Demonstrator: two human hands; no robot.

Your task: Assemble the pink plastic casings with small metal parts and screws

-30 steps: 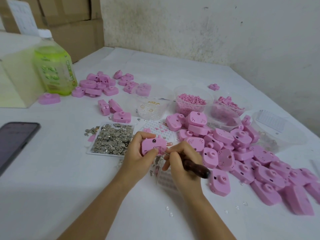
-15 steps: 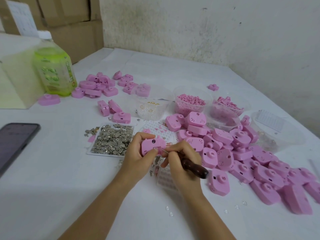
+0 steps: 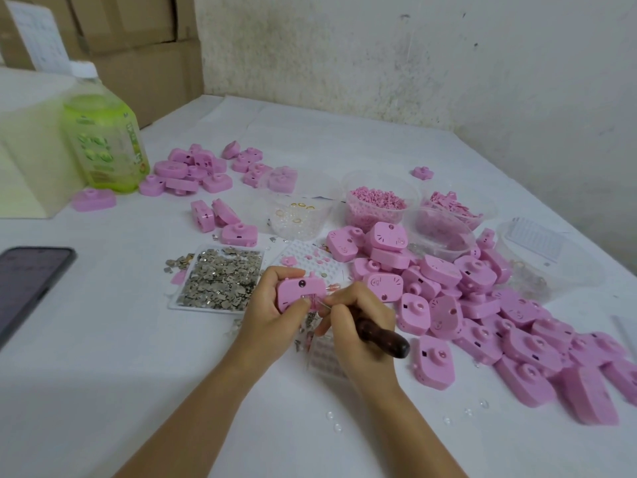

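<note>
Here, a person is working at a white counter (image 3: 103,374), seen from above. The left hand (image 3: 269,313) is holding a pink casing (image 3: 296,292) just above the counter's middle, fingers curling round its far edge and thumb pressing its near face. The right hand (image 3: 358,327) is holding a wooden-handled tool (image 3: 381,336), probably a screwdriver, in a closed grip, its thin tip meeting the casing's lower right corner. A screw seems to be going in, though it is too small to make out. A tray of metal parts (image 3: 220,279) is lying just left of the hands, and a heap of loose casings (image 3: 482,305) is lying to the right. The next move is likely calling for steady pressure while turning, with the casing braced against twisting.
</note>
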